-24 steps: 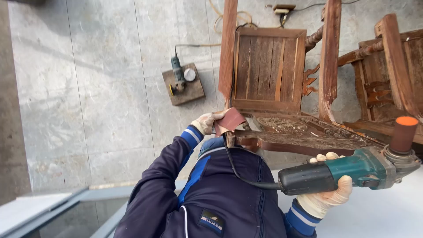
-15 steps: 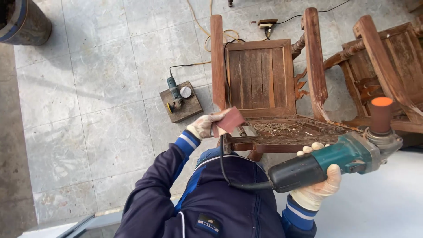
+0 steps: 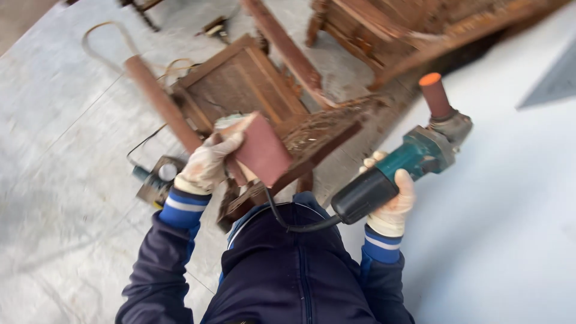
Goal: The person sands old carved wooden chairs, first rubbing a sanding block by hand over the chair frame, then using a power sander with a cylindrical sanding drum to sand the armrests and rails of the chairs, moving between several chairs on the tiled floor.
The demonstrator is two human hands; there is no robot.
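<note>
the carved wooden chair (image 3: 312, 135) is the biggest thing here, lying tipped just beyond both hands, its panelled back (image 3: 240, 84) and round reddish leg (image 3: 159, 99) stretching away over the grey tiled floor (image 3: 54, 132); it looks stiff and heavy, and the fretted carving along its rail seems brittle, so i would judge the solid rail or leg a safer hold than the pierced work. next in size is the green and black power tool (image 3: 396, 171), off to the outer side of the right hand's grip, its nose with the orange-capped sanding drum (image 3: 435, 95) pointing up and away from the fingers and its black cable (image 3: 288, 219) curling back from the butt toward the body. the right hand (image 3: 393, 201), gloved, is wrapped closed around the dark rear barrel; that looks the sound place to hold, since the tool seems dense and nose-heavy and the drum end is abrasive. the left hand (image 3: 207, 163), also gloved, is clamped around a folded sheet of reddish sandpaper (image 3: 261, 150), pinched at its near edge with most of it standing above the fingers, close against the chair's rail. the sheet looks light, floppy and gritty, so it should not slip but will crease. below that grip, a small gauge device (image 3: 157, 180) sits on the floor.
</note>
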